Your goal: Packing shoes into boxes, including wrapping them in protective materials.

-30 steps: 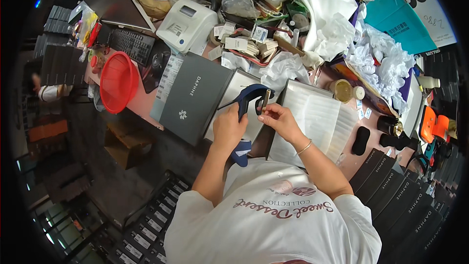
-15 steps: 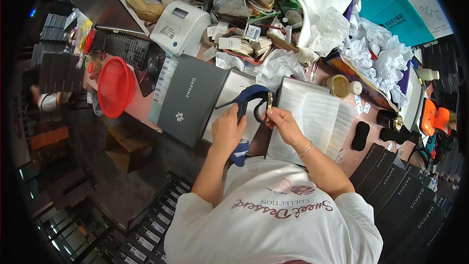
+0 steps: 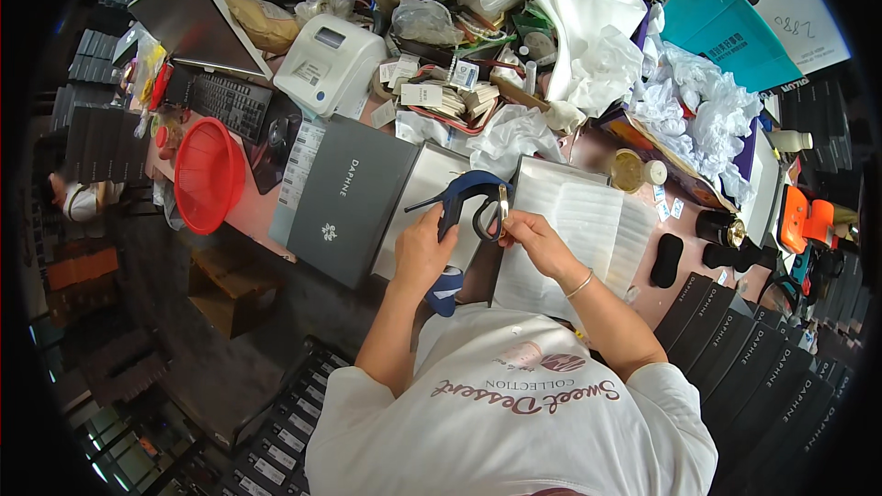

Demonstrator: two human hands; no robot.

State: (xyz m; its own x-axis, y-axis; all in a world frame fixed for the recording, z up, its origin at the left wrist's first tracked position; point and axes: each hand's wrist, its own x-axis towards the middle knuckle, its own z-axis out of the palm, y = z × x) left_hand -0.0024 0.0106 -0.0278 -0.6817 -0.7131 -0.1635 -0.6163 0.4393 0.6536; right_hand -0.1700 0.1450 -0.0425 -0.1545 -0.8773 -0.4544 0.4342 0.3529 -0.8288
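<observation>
- I see my left hand (image 3: 424,253) gripping a dark blue high-heeled shoe (image 3: 459,205) from below, fingers clamped on its body, near the middle of the desk (image 3: 253,211).
- My right hand (image 3: 533,237) meets the shoe from the right; its fingers are pinched together on the gold-coloured buckle and strap (image 3: 502,207) at the shoe's right end.
- The shoe is held above the near edge of an open white shoe box (image 3: 432,193), its slim heel pointing left.
- Just left of that box lies a grey box lid (image 3: 354,197), flat on the desk.
- Right of the shoe, a sheet of white tissue paper (image 3: 579,239) is spread under my right wrist.
- A second dark blue shoe (image 3: 447,287) shows partly below my left hand, at the desk's near edge.
- Far left: a red plastic basket (image 3: 209,174), a black keyboard (image 3: 230,103) and a white label printer (image 3: 331,62).
- Far right: crumpled white paper (image 3: 698,115) beside a teal bag (image 3: 721,32).
- Near right: stacked dark shoe boxes (image 3: 763,377), well apart from both hands.
</observation>
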